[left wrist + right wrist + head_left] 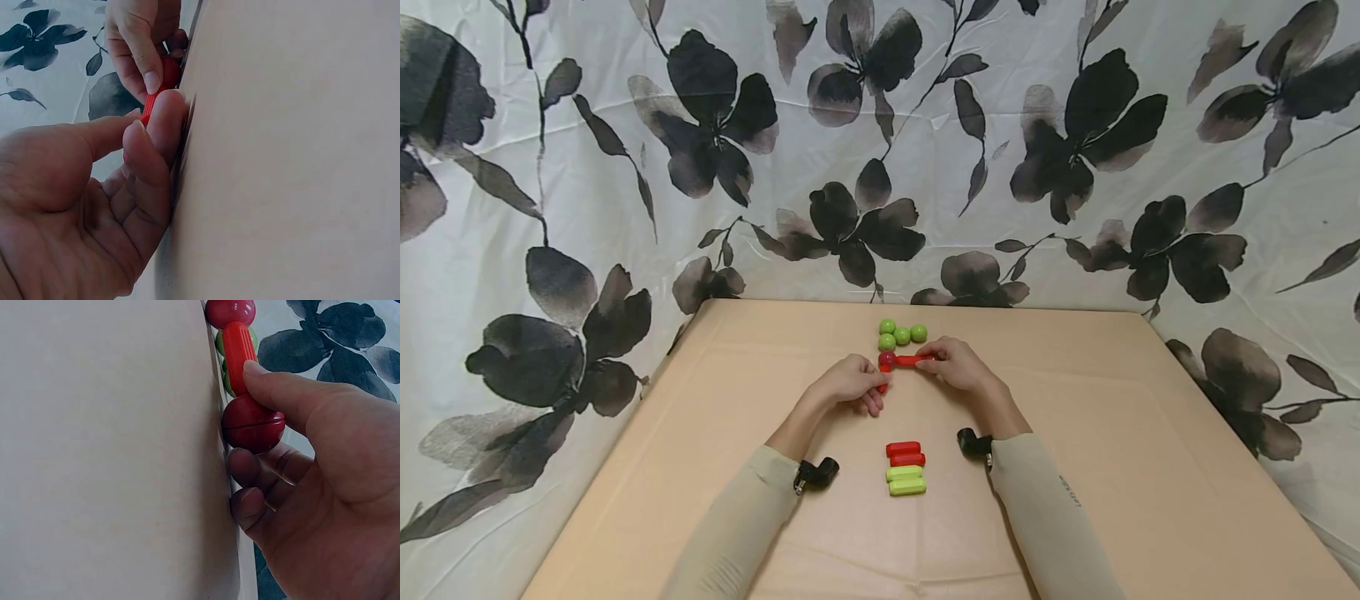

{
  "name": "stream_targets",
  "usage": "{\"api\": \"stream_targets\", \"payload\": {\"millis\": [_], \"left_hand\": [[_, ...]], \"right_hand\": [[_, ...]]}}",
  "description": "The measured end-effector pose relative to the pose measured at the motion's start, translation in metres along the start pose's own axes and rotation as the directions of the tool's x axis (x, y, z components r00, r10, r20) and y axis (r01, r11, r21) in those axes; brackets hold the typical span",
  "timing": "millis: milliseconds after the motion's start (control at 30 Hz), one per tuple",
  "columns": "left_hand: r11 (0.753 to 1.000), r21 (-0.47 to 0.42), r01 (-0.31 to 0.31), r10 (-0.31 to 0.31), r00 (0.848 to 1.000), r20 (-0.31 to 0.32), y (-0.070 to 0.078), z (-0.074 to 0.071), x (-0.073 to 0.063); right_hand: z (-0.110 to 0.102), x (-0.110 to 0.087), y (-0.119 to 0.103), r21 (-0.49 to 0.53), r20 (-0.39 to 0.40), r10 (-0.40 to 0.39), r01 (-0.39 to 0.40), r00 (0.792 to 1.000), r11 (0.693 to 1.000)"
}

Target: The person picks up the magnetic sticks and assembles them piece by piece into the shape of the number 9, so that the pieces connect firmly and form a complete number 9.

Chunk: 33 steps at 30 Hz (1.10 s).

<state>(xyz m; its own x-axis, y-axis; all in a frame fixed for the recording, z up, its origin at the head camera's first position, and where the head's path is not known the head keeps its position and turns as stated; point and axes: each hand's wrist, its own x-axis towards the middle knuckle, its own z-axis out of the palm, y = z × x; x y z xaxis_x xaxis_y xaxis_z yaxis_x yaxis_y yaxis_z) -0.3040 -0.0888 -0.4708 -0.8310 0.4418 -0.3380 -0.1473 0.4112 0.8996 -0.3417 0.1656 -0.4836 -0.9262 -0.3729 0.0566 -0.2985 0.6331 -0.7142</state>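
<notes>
In the head view, a dark red ball (887, 359) joins two red ridged plastic rods at a corner. One red rod (912, 361) runs right to my right hand (958, 365), whose thumb and fingers pinch it. A second dark red ball (253, 425) sits at that end, beside the right fingers in the right wrist view. The other red rod (883, 387) points toward me, and my left hand (853, 382) pinches it between thumb and forefinger. Fingers cover much of this rod (149, 107) in the left wrist view.
Several green balls (902, 336) lie clustered just beyond the red pieces. Nearer me, two loose red rods (905, 454) and two yellow-green rods (906, 480) lie in a stack-like row on the tan table (700, 433). A floral cloth (970, 167) hangs behind the table.
</notes>
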Motion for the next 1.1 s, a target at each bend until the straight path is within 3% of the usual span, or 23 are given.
{"api": "stream_targets", "payload": {"millis": [500,900,1000,1100], "left_hand": [[0.998,0.064,0.024,-0.021,0.999,-0.048,0.001,0.004,0.001],[0.998,0.051,0.033,-0.029,0.996,-0.081,-0.001,0.002,0.0],[0.998,0.068,0.014,-0.004,0.989,-0.147,-0.002,-0.002,0.001],[0.996,0.09,-0.03,0.053,0.962,-0.268,-0.002,-0.006,0.003]], "right_hand": [[0.001,-0.003,-0.001,0.006,-0.011,-0.013,0.013,1.0,1.0],[0.002,-0.005,-0.003,0.008,-0.006,0.003,-0.003,1.0,1.0],[0.003,-0.005,-0.003,0.002,-0.003,0.006,-0.006,1.0,1.0],[0.004,-0.006,-0.004,0.009,0.003,0.017,-0.017,1.0,1.0]]}}
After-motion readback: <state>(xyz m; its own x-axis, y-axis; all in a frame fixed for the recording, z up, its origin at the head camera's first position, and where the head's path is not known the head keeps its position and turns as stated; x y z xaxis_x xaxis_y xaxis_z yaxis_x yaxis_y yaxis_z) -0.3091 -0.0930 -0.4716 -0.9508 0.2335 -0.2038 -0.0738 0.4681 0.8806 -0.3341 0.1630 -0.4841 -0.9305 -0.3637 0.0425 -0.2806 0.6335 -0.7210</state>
